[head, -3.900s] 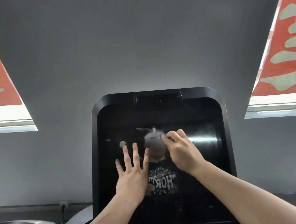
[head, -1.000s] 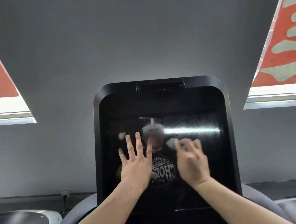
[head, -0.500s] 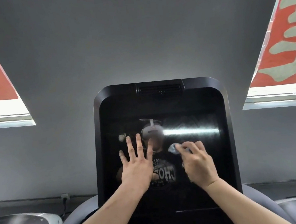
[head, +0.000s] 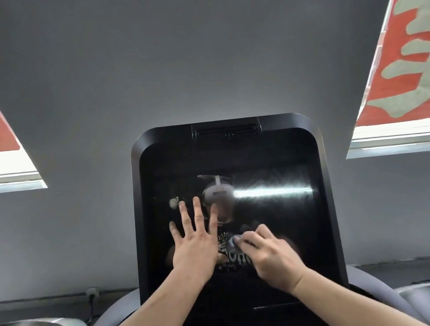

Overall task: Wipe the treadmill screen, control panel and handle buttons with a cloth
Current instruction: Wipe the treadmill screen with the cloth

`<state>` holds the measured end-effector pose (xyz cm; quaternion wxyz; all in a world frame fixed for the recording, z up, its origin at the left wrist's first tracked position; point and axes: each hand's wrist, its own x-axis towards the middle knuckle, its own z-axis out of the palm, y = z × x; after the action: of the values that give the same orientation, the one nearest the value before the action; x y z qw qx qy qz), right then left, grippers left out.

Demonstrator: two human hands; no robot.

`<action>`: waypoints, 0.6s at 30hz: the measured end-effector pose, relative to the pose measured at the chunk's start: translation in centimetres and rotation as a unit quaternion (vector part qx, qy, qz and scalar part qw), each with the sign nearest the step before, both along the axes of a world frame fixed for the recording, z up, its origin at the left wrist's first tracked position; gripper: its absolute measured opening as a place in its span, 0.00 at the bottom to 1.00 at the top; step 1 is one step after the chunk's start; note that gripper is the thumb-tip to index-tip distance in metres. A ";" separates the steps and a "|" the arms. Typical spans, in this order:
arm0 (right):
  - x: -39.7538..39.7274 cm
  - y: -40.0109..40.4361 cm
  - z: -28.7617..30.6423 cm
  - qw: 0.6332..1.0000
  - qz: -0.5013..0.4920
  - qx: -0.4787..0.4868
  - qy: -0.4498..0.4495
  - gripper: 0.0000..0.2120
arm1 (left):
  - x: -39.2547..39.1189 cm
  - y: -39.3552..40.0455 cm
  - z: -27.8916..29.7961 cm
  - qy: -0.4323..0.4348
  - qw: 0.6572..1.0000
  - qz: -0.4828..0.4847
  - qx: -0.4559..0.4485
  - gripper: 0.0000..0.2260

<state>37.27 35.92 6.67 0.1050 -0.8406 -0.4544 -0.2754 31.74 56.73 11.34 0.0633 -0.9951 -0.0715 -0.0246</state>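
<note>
**Screen wipe under way, lower centre of the glass**

The right hand (head: pixel 273 259) has its fingers (head: pixel 262 233) curled onto a small, bunched pale blue-grey cloth (head: pixel 235 241), pressing it against the lower middle of the tall, glossy black treadmill screen (head: pixel 274 156). The left hand (head: pixel 194 247) lies flat on the glass just beside it, fingers straight and spread, apparently steadying. This looks like the first step, the screen. Streaks catch the light in the upper right area, so the next passes likely need to cover that before moving down to the control panel and handle buttons, neither visible here.
</note>
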 end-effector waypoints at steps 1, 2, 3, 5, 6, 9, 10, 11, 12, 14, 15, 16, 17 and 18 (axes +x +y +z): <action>1.0 -0.9 0.8 1.000 -0.003 -0.002 0.004 0.19 | 0.0 0.0 0.1 0.000 1.000 -0.002 0.002 0.58; 2.3 -1.6 1.6 0.999 -0.035 0.031 0.010 0.21 | 0.1 0.0 0.2 0.003 1.000 -0.002 0.003 0.58; 3.4 -2.0 2.1 0.992 -0.088 0.084 0.018 0.23 | 0.1 0.0 0.3 0.009 1.000 -0.001 0.003 0.58; 3.1 -1.4 1.8 0.973 -0.164 0.155 0.049 0.25 | 0.1 0.0 0.4 0.015 1.000 0.000 0.005 0.58; 1.9 -0.4 1.1 0.975 -0.157 0.150 0.044 0.24 | 0.0 -0.1 0.4 0.013 1.000 -0.001 0.004 0.58; -0.7 0.2 -0.3 1.000 -0.010 0.016 -0.001 0.18 | -0.1 -0.1 0.3 0.007 1.000 -0.001 0.003 0.57; 0.1 -0.5 0.4 1.000 0.006 -0.007 -0.001 0.18 | -0.1 -0.1 0.3 0.005 1.000 -0.003 0.005 0.57; 1.4 -1.3 1.3 1.000 -0.010 0.001 0.003 0.18 | 0.0 -0.1 0.3 0.005 1.000 -0.004 0.005 0.57; 2.8 -2.0 2.1 0.998 -0.048 0.044 0.007 0.18 | 0.0 -0.1 0.4 0.008 1.000 -0.003 0.004 0.58; 3.8 -2.3 2.4 0.979 -0.144 0.138 0.035 0.23 | 0.1 -0.1 0.4 0.012 1.000 -0.002 0.002 0.58; 3.2 -1.6 1.9 0.974 -0.161 0.152 0.041 0.24 | 0.1 0.0 0.3 0.010 1.000 -0.002 0.003 0.58; 2.0 -0.7 1.1 0.980 -0.142 0.139 0.033 0.22 | 0.1 0.0 0.3 0.009 1.000 -0.001 0.004 0.58; 0.7 -0.1 0.4 0.991 -0.091 0.097 0.019 0.20 | 0.0 0.0 0.2 0.008 1.000 0.000 0.004 0.58; 0.1 -0.2 0.2 0.999 -0.033 0.041 0.001 0.19 | 0.0 0.0 0.2 0.006 1.000 0.000 0.004 0.58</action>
<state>37.40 35.71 6.86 0.1310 -0.8504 -0.4147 -0.2961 31.70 56.68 11.58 0.0672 -0.9950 -0.0714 -0.0189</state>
